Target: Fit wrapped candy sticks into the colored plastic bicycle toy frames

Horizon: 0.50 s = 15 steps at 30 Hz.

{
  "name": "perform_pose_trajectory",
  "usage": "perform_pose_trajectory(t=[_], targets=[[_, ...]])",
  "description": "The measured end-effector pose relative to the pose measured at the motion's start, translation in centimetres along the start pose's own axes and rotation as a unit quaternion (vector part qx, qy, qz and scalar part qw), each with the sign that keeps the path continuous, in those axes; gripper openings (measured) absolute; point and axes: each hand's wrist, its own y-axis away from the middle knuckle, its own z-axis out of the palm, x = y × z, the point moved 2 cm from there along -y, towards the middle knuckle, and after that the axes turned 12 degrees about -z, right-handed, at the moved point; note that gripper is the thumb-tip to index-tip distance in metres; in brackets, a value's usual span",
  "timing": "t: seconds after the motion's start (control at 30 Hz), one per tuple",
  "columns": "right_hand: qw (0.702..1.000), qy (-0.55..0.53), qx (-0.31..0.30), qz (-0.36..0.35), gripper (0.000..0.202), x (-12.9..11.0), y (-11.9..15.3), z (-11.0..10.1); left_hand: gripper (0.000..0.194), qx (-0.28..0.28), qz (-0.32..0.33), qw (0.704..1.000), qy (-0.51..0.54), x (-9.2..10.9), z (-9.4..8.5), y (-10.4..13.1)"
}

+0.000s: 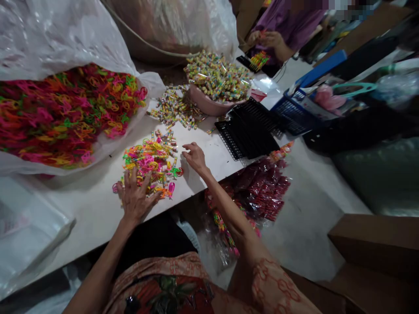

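A heap of small bright plastic pieces [150, 159] in pink, yellow, green and orange lies on the white table [94, 200]. My left hand [133, 194] rests on the near side of this heap with its fingers spread; whether anything is under the palm is hidden. Just right of the heap, my right hand [195, 157] hovers with slightly bent fingers held apart and nothing visible in them. Small tubes with colourful labels [178, 107] lie scattered beyond the heap. More of them fill a pink basin [209, 104].
A large plastic bag [134, 56] of similar colourful pieces lies open at left. Black racks [248, 135] sit on the table's right, near a blue basket [294, 113]. Packed bags [265, 187] hang below the edge. A person in purple [291, 26] works at the far side. Cardboard boxes [376, 244] stand lower right.
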Motion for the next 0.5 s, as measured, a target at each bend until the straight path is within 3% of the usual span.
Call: perform_pose_trajectory(t=[0.1,0.2,0.37,0.5], targets=[[0.998,0.055,-0.024,-0.014,0.033,-1.3,-3.2,0.1,0.063,0.014,0.006,1.0,-0.012,0.9,0.8,-1.2],[0.986,0.116,-0.09,-0.077,0.035,-2.9,-6.0,0.3,0.061,0.031,0.01,0.999,-0.014,1.2,0.6,-2.2],[0.96,0.133,-0.202,-0.144,0.075,-4.2,-9.5,1.5,0.059,0.049,0.036,0.998,-0.004,1.4,0.3,-1.4],[0.936,0.13,-0.261,-0.199,0.067,-4.0,-11.0,2.4,0.06,0.028,0.099,0.994,-0.021,2.2,1.3,-0.7]])
